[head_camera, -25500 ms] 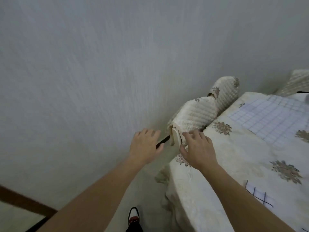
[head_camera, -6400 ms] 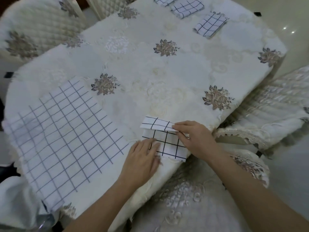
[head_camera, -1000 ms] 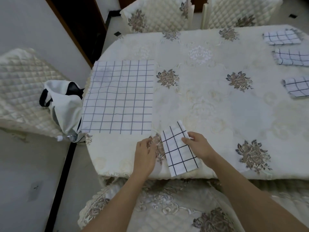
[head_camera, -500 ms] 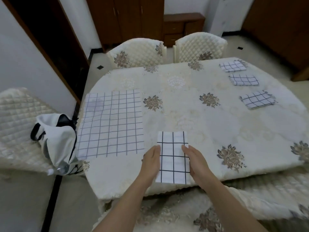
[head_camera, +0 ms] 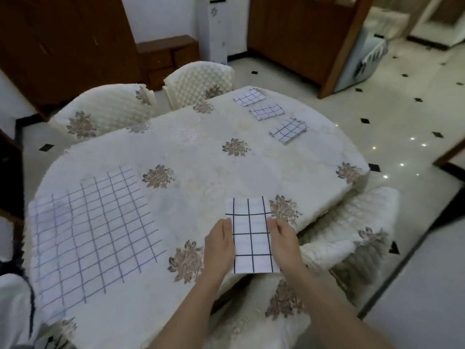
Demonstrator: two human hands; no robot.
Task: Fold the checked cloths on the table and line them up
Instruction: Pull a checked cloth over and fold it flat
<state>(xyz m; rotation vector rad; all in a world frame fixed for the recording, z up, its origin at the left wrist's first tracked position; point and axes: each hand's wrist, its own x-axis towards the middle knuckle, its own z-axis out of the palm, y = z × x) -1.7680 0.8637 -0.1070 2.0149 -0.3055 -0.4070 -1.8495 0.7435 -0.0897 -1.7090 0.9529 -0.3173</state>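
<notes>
A small folded checked cloth (head_camera: 251,235), white with dark lines, sits at the near edge of the table (head_camera: 201,152), its lower end reaching past the edge. My left hand (head_camera: 219,244) holds its left long side and my right hand (head_camera: 283,241) holds its right long side. A large checked cloth (head_camera: 88,230) lies spread flat on the table's left part. Three folded checked cloths (head_camera: 249,96), (head_camera: 267,112), (head_camera: 288,130) lie in a slanted row at the far right.
Quilted cream chairs stand at the far side (head_camera: 105,109), (head_camera: 201,79), at the right (head_camera: 352,235) and just below my arms (head_camera: 276,311). A white bag (head_camera: 12,311) hangs at the lower left. Brown cabinets line the back wall.
The folded cloth, between both hands, has shifted right along the near table edge, away from the spread cloth. My view has swung right, showing more floor.
</notes>
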